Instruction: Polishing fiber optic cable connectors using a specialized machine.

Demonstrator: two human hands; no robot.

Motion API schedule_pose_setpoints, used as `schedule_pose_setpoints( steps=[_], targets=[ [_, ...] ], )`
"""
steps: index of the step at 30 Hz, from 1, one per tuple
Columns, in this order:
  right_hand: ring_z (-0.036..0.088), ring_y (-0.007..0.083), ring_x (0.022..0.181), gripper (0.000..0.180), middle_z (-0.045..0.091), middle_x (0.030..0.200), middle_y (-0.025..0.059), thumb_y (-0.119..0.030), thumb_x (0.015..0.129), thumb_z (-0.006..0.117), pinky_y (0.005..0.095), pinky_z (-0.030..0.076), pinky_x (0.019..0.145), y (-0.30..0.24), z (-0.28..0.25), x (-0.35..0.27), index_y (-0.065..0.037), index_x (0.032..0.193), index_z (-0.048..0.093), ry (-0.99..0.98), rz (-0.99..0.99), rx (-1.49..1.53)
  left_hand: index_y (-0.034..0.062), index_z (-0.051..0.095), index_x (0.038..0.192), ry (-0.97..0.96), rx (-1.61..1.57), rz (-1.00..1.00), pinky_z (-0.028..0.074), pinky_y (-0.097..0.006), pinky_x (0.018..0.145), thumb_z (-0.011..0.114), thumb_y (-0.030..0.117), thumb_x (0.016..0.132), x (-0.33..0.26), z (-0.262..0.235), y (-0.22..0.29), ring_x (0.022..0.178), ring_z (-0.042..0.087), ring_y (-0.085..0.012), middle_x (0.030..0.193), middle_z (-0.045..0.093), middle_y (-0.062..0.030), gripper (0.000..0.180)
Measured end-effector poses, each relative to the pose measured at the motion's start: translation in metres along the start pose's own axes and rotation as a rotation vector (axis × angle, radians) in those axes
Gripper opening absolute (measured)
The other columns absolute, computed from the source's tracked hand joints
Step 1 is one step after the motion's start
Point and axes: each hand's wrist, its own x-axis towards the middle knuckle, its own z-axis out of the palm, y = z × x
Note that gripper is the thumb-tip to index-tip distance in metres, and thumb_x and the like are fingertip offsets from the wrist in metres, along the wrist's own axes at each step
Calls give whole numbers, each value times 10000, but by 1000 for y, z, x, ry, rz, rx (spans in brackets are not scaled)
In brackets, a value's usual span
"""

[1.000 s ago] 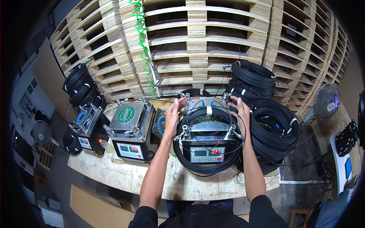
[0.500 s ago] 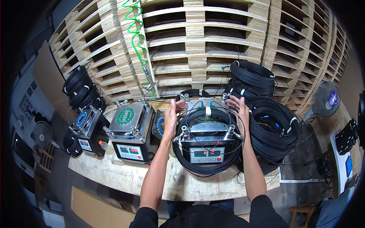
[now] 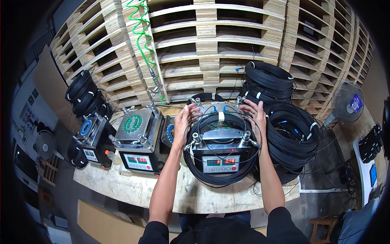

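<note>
A polishing machine with a metal top plate and a lit red display stands in front of me. A coil of black cable hangs around it, bound with a white tie at the top. Two blue-tipped cable ends reach the plate. My left hand is at the machine's far left corner post, fingers stretched and slightly bent. Mirroring it, my right hand is by the far right post, fingers spread. Thin cable strands pass by both hands; whether the fingertips touch the posts is hard to tell.
Two similar machines stand to the left on the wooden table. Stacked black cable coils crowd the right side, more the far left. Wooden pallets rise behind, with a green spiral hose. A fan is at right.
The digits on the machine's display now show differently. Both hands stay almost where they were, and the whole view has shifted very slightly.
</note>
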Motion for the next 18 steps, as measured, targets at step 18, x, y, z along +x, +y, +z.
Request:
schedule_pose_setpoints(
  steps=[18],
  targets=[
    [650, 92, 849, 271, 698, 1045, 46, -111, 986, 644, 223, 504, 714, 13, -3, 5, -6, 1234, 678, -44, -125, -221, 19, 646, 1276, 69, 82, 45, 565, -240, 823, 746, 68, 914, -3, 0, -3, 974, 671, -133, 1123, 691, -73, 379]
  ],
)
